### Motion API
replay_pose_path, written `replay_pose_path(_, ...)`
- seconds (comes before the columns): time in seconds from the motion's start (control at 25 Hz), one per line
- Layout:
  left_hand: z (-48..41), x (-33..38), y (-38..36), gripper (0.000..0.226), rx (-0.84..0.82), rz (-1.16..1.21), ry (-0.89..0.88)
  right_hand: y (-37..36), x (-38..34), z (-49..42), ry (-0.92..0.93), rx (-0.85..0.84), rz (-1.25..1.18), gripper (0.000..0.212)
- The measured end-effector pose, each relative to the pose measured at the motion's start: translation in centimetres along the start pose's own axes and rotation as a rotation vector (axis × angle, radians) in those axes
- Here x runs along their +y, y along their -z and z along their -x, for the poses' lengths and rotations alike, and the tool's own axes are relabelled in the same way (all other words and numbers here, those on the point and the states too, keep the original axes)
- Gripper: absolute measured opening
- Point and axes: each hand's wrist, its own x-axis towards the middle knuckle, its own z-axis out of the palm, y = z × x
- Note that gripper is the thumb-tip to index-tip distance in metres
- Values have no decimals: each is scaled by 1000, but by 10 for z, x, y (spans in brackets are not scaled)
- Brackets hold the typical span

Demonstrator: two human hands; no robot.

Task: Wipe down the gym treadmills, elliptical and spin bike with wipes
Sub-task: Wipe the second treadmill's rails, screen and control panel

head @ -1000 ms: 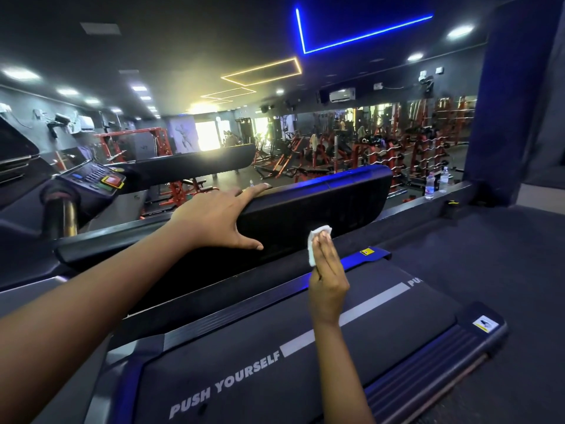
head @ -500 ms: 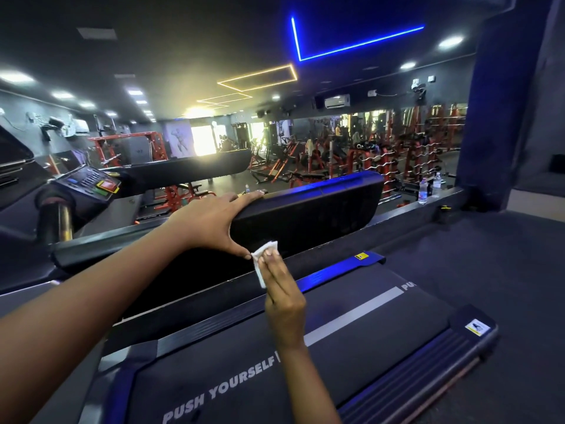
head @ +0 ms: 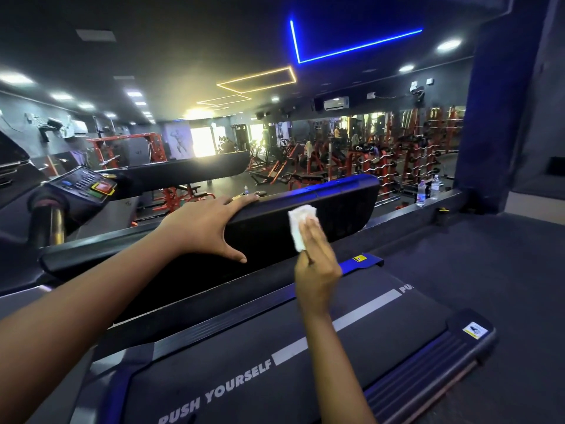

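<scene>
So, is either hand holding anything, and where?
The right hand presses the wipe with flat fingers over its lower right; left hand rests on the panel's top edge.

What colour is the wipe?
White; the wipe shows best in the head view, under the right hand on the black panel.

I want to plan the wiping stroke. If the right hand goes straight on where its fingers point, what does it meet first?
The right hand points up, its fingers on the wipe against the treadmill's black panel. Going on, it likely slides to the panel's blue-lit top edge; depth is unclear.
</scene>
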Motion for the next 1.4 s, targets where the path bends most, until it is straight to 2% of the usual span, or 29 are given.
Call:
replay_pose_path(0.12,1,1,-1,114,5,-7,11,-15,-16,2,246,-208,0,45)
replay_pose_path(0.2,1,1,-2,113,12,-7,5,-13,2,0,290,-244,41,52)
replay_pose_path(0.4,1,1,1,112,9,9,-1,2,48,-24,94,-145,131,53)
replay_pose_path(0.64,2,4,5,113,-20,1,8,25,84,-48,-255,-49,129,46)
replay_pose_path(0.68,2,4,6,113,-36,5,8,24,77,-51,-252,-32,110,45)
replay_pose_path(0.76,2,3,6,112,-82,32,10,19,54,-61,-133,-23,52,43)
replay_pose_path(0.84,0,3,9,113,-126,94,5,8,33,-75,103,-142,26,43)
replay_pose_path(0.92,-6,8,10,113,-119,110,-10,-1,28,-83,363,-340,70,42)
replay_pose_path(1.0,-19,17,10,104,-78,68,-26,-3,37,-90,497,-464,143,44)
replay_pose_path(1.12,-42,31,10,96,-10,32,-80,5,61,-115,506,-562,231,47)
replay_pose_path(1.4,-54,31,0,86,8,112,-210,22,106,-187,305,-785,397,41)
